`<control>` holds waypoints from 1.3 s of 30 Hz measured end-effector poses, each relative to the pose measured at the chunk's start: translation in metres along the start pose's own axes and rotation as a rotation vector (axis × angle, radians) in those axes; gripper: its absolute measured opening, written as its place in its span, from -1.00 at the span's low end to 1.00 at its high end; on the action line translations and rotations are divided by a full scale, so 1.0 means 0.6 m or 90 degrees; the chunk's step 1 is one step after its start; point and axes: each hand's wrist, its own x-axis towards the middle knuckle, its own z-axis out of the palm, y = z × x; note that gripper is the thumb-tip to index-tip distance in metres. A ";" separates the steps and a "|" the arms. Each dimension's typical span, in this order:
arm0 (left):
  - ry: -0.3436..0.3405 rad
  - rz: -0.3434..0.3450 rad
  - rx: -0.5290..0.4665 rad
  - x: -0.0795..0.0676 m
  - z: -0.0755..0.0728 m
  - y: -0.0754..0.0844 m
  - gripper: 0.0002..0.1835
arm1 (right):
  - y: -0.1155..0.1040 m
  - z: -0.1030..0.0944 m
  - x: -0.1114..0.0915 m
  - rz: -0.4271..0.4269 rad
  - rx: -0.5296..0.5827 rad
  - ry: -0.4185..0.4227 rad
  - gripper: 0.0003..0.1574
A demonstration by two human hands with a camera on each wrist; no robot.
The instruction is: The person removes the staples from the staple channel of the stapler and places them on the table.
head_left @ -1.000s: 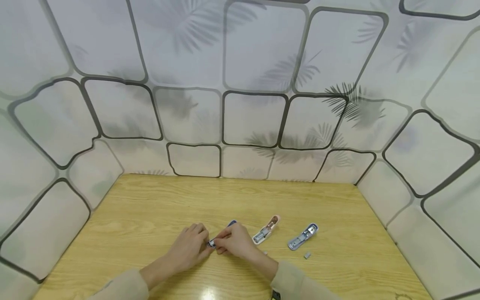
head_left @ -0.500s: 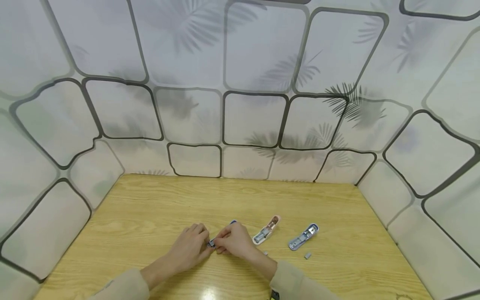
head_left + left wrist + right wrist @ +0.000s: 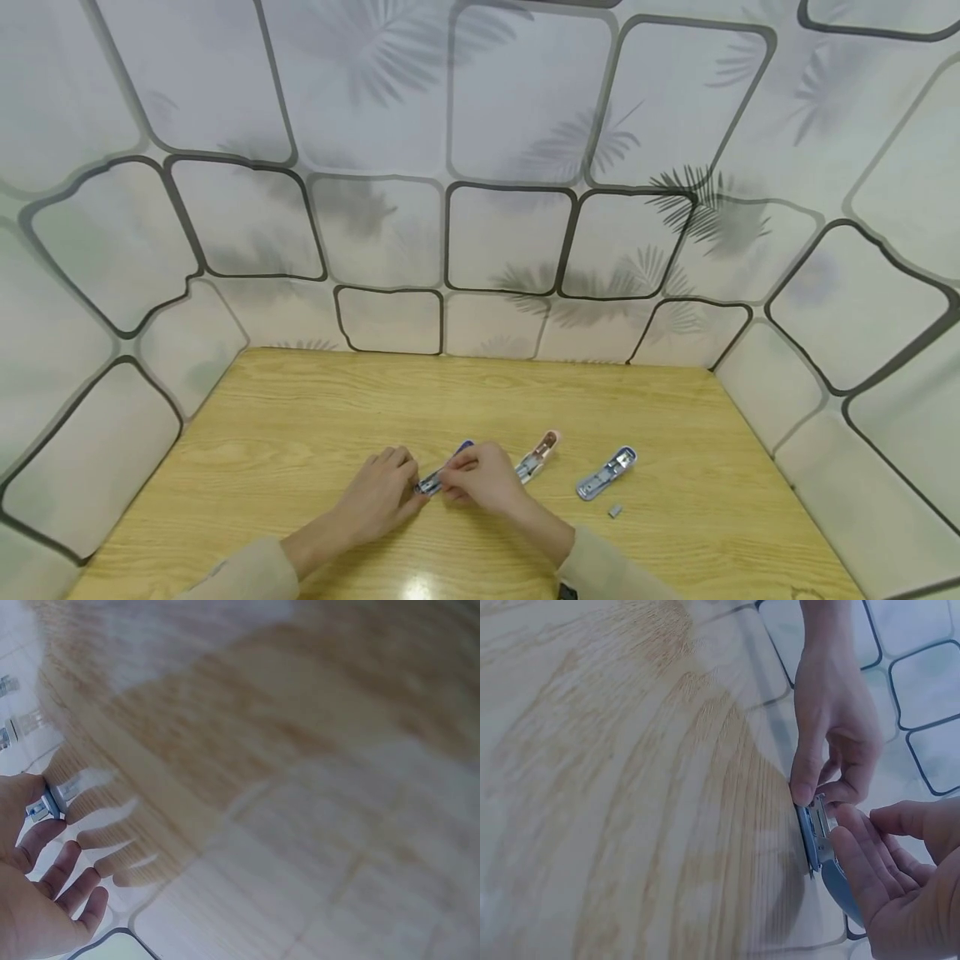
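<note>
A small blue stapler lies opened out, its metal staple channel showing between both hands. My left hand pinches its near end between thumb and index finger, as the left wrist view also shows; the other left fingers are spread. Over the middle of the stapler, my right hand has its thumb and index fingertip together, right at the metal channel. In the right wrist view the blue handle passes behind the right fingers. I cannot tell what, if anything, sits between those fingertips.
Right of my right hand lies an opened pink-and-white stapler, partly covered by that hand. Farther right is an opened light-blue stapler, with a small grey block like a staple strip near it. A patterned curtain rises behind the wooden table.
My right hand has shifted slightly right along the stapler, uncovering more of its channel. It now covers part of the pink stapler and a small grey piece seen before. The left hand stays put.
</note>
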 end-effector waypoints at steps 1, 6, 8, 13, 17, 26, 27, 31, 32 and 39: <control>0.002 -0.001 0.001 0.000 0.000 0.000 -0.77 | 0.000 -0.003 -0.001 0.000 0.000 -0.003 -0.84; 0.010 -0.005 0.007 0.000 -0.001 0.002 -0.76 | 0.007 -0.009 -0.010 0.024 0.024 -0.015 -0.84; 0.011 -0.004 0.006 0.000 -0.001 0.002 -0.76 | 0.011 -0.009 -0.014 0.036 0.038 -0.025 -0.83; 0.013 -0.005 0.003 -0.002 -0.001 0.000 -0.77 | 0.021 -0.003 -0.024 0.059 0.035 -0.055 -0.84; 0.015 -0.003 -0.001 -0.002 -0.001 -0.002 -0.77 | 0.026 0.005 -0.028 0.063 0.016 -0.063 -0.87; 0.011 -0.011 -0.006 -0.002 -0.001 -0.002 -0.76 | 0.034 0.022 -0.028 0.085 0.000 -0.081 -0.89; 0.011 -0.008 -0.008 -0.001 -0.001 -0.002 -0.77 | 0.034 0.023 -0.029 0.091 -0.001 -0.080 -0.89; 0.010 0.001 -0.016 0.001 0.001 -0.001 -0.77 | 0.034 0.024 -0.031 0.108 -0.011 -0.069 -0.90; 0.011 0.000 -0.016 0.002 0.001 -0.001 -0.77 | 0.034 0.024 -0.031 0.112 -0.012 -0.068 -0.90; 0.000 -0.002 -0.022 0.001 -0.002 -0.001 -0.76 | 0.037 0.026 -0.034 0.110 -0.006 -0.065 -0.89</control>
